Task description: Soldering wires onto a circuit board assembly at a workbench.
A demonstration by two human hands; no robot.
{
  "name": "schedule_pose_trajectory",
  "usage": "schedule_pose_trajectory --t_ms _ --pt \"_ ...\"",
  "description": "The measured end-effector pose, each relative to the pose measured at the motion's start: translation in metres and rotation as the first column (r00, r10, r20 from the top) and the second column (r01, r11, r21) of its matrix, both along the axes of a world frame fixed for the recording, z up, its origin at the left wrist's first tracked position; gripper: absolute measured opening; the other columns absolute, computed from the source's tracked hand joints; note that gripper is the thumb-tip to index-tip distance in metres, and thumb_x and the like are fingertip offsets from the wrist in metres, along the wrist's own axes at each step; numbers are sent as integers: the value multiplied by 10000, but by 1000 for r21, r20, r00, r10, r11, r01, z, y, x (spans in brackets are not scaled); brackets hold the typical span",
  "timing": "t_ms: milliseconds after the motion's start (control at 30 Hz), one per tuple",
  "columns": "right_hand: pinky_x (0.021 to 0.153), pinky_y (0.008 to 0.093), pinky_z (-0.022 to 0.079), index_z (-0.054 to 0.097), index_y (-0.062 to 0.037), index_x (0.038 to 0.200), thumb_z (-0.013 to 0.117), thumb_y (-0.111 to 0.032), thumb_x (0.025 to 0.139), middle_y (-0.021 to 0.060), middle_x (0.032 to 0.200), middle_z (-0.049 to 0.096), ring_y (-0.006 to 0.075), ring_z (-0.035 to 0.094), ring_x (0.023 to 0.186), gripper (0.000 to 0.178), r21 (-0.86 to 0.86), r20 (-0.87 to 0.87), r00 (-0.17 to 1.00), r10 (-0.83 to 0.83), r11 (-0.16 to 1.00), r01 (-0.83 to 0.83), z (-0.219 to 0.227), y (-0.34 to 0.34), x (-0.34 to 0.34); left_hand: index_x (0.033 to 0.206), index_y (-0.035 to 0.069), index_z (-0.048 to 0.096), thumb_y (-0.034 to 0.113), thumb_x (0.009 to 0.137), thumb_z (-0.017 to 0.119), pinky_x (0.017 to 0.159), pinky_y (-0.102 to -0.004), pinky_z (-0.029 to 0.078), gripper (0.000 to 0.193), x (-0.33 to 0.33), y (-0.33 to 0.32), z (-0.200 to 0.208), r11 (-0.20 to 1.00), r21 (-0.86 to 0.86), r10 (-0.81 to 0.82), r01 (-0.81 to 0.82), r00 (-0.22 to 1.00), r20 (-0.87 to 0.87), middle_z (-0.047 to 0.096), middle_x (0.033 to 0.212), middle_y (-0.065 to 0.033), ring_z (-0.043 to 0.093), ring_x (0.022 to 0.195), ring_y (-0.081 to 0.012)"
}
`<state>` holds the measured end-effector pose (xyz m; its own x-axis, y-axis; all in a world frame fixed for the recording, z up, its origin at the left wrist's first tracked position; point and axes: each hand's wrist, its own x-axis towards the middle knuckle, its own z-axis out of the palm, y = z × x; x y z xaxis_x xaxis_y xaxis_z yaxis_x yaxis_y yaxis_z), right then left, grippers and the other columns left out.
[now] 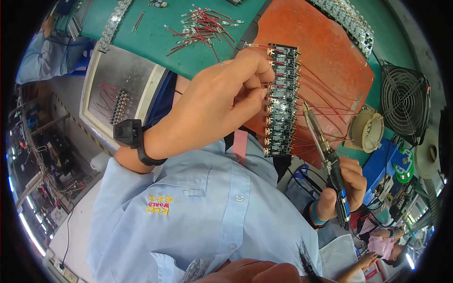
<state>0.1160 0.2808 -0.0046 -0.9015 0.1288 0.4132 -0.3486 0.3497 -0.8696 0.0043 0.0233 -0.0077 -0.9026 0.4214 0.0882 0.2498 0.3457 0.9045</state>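
Observation:
A long row of small black circuit boards (pixel 283 104) stands over the orange mat, with thin red wires (pixel 325 92) trailing off its right side. At its left edge my left hand (pixel 231 92) is closed in a pinch, and a bit of red wire (pixel 277 85) shows at the fingertips; the rest of it is hidden by the fingers. My right hand (pixel 349 184) is wrapped round the blue and black handle of a soldering iron (pixel 330 162). The iron's tip points up and left, close to the right edge of the boards, among the wires.
Loose red wires (pixel 203 28) lie piled on the green table mat (pixel 155 45). Right of the orange mat (pixel 302 28) stand a round beige holder (pixel 365 128) and a black fan (pixel 404 101). More board strips (pixel 347 21) lie at the back; a wired strip (pixel 119 106) sits in a tray (pixel 144 92) at left.

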Motion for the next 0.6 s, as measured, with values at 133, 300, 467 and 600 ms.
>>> schedule_pose_trajectory --t_ms 133,300,467,600 --pt "638 377 455 549 23 922 816 -289 684 162 812 600 260 569 719 474 62 -11 998 59 996 -58 0 -4 -4 998 31 537 -21 847 603 536 -194 387 172 0 3 -4 999 45 30 -29 999 -16 584 746 12 462 606 -39" --pt "698 369 422 540 46 999 765 -300 765 197 868 593 249 538 762 475 121 44 983 177 976 -181 1 -3 -8 986 31 537 -27 845 602 525 -187 373 166 1 4 -6 997 53 49 -48 999 -20 563 729 17 451 597 -36" --pt "698 369 421 544 55 1009 770 -280 758 205 882 599 260 544 768 476 140 54 981 184 972 -190 0 -5 -10 980 33 537 -29 844 601 511 -187 365 163 0 2 -7 999 44 28 -26 998 -49 554 724 19 441 585 -34" --pt "701 370 423 542 55 1010 769 -283 759 207 885 600 264 549 772 479 157 64 981 182 969 -190 2 -5 -10 977 35 538 -30 842 601 502 -189 361 163 0 4 -7 999 41 33 -30 997 -67 550 718 20 439 577 -36"
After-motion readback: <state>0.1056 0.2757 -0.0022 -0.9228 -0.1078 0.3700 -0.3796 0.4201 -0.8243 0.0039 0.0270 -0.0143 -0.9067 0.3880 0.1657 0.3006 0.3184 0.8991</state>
